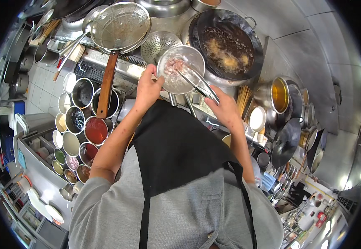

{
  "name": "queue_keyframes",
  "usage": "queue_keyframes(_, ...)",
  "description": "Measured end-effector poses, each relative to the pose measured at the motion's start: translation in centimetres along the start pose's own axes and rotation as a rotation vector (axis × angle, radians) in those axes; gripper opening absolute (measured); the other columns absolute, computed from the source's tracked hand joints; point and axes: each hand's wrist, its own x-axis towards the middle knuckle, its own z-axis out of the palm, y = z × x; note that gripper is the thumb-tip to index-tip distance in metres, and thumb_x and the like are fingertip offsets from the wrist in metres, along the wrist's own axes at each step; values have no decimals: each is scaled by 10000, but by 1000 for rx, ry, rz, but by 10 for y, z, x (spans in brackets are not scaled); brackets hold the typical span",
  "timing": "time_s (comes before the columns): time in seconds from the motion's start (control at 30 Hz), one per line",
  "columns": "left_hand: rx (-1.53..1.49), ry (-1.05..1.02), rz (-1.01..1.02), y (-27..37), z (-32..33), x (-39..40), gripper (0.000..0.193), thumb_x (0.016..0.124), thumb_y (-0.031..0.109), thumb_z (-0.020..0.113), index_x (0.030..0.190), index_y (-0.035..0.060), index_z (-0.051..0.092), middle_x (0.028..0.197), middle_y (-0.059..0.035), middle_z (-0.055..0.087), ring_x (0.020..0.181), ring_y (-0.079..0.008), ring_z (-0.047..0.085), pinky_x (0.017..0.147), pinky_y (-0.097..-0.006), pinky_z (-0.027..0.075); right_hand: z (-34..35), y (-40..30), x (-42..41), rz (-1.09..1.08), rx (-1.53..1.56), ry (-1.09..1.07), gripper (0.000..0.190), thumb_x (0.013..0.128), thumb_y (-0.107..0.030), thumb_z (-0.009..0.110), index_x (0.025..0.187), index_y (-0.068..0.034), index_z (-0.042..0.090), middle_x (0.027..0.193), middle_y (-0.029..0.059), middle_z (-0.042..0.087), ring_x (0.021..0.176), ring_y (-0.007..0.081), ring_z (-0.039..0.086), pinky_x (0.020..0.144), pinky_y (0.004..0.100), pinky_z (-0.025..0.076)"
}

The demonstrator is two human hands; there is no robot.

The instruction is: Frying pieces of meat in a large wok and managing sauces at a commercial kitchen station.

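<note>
My left hand (149, 85) grips the left rim of a metal bowl (196, 57), with thumb and fingers pinched on it. Pale pink, coated pieces, apparently raw meat (173, 66), lie in the bowl. My right hand (225, 107) is closed around metal tongs (203, 81), whose tips reach down among the pieces. Just beyond the bowl, to the right, a black wok (255, 51) holds dark bubbling oil with golden pieces (227, 59) frying in it. A perforated ladle (160, 43) rests behind the bowl.
A large strainer (121, 28) with a wooden handle (107, 87) lies at left, above pots of sauces, one red (96, 130). At right stand a pot of yellow oil (280, 95), a white-filled container (257, 119), bamboo sticks (244, 98) and another wok (286, 142).
</note>
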Motion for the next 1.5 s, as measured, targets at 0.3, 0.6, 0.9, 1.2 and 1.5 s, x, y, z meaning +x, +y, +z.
queue_keyframes(0.3, -67, -10, -68, -6, 2, 2, 203, 799, 12, 587, 855, 49, 396, 788, -64, 516, 576, -129, 575, 490, -276, 499, -26, 4, -4, -14, 572, -47, 460, 881, -104, 654, 1297, 37, 518, 1072, -36, 600, 894, 47, 496, 781, 194, 414)
queue_keyframes(0.6, -250, 26, -205, -1, 1, -1, 197, 784, -21, 581, 838, 61, 410, 802, -70, 520, 610, -154, 582, 510, -273, 541, -80, 28, 10, 55, 490, 99, 453, 859, -108, 651, 1286, 3, 545, 768, -43, 539, 687, 42, 444, 626, 199, 382)
queue_keyframes(0.9, -261, -17, -255, -14, -7, -16, 185, 801, -14, 568, 876, 67, 419, 818, -71, 547, 590, -160, 592, 496, -263, 524, -62, 125, 164, 193, -296, 261, 529, 833, -312, 608, 1290, -61, 519, 1109, 254, 612, 1064, 420, 563, 911, 439, 445)
queue_keyframes(1.2, -292, 6, -285, -10, -17, -24, 172, 803, -17, 569, 872, 53, 427, 868, -76, 554, 668, -167, 605, 545, -253, 545, -74, 130, 152, 210, -196, 422, 547, 856, -325, 583, 1298, -17, 490, 1152, 282, 590, 1120, 409, 548, 946, 426, 431)
queue_keyframes(1.5, -191, 90, -94, 4, -11, -8, 192, 805, 5, 583, 883, 54, 415, 841, -75, 542, 695, -155, 598, 563, -276, 536, -68, 35, 27, -176, 221, -37, 512, 878, -219, 649, 1328, -33, 488, 985, 93, 641, 723, 142, 617, 672, 274, 509)
